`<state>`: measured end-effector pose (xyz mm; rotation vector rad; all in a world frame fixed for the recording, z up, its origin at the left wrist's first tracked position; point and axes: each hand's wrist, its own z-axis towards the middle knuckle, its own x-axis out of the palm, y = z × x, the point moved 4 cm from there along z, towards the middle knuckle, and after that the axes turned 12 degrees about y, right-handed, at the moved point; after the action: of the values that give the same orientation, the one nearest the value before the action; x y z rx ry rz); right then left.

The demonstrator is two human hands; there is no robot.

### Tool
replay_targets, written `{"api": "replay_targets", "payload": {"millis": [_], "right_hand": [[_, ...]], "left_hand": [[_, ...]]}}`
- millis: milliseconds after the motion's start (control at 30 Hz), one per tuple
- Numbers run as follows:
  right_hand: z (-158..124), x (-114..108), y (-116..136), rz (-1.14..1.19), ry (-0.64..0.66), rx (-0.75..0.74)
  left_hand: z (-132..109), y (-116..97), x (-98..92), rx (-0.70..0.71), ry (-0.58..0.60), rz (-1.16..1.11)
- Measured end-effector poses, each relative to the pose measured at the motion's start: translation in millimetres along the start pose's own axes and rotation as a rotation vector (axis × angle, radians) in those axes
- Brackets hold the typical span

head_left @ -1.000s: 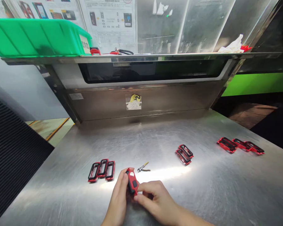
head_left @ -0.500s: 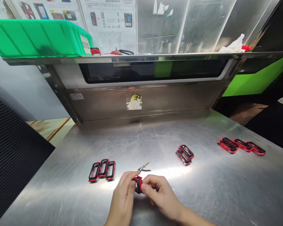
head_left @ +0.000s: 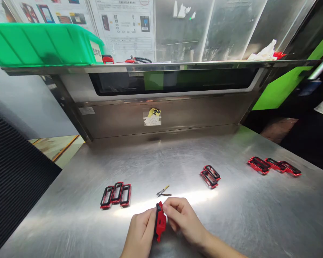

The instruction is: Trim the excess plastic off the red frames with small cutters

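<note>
Item: green bin (head_left: 43, 44), far left, on the raised shelf (head_left: 204, 66), a label on its right end.

Item: three red-and-black frames (head_left: 112, 195), lying side by side on the metal surface (head_left: 140, 157), to the left of your hands, black rims up.

Item: your left hand (head_left: 141, 229), fingers closed on the black side of the held piece, thumb along it; the far fingertips are hidden.

Item: clear packet (head_left: 152, 117) with yellow and white contents, against the back panel, above the surface.

Item: red-and-black part (head_left: 160, 223), between your two hands, near the front of the surface, stood on edge with its red face to the right.

Item: small pliers (head_left: 160, 193), handles parted, lying just beyond the part.

Item: your right hand (head_left: 184, 222), thumb and forefinger pinched together at the part's far end, the other fingers curled beneath.

Item: pair of frames (head_left: 210, 176), side by side, right of your hands.

Item: crumpled white item (head_left: 266, 52), on the shelf.

Item: row of frames (head_left: 275, 165), far right, set close together.
</note>
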<state>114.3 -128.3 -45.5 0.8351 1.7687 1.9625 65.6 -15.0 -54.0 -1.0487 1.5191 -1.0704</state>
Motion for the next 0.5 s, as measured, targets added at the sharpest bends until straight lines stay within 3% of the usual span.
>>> {"api": "replay_targets", "payload": {"millis": [500], "right_hand": [[0.5, 1.0, -2.6, -0.049, -0.028, -0.018]], "left_hand": [[2.4, -3.0, 8.6, -0.116, 0.066, -0.307]]}}
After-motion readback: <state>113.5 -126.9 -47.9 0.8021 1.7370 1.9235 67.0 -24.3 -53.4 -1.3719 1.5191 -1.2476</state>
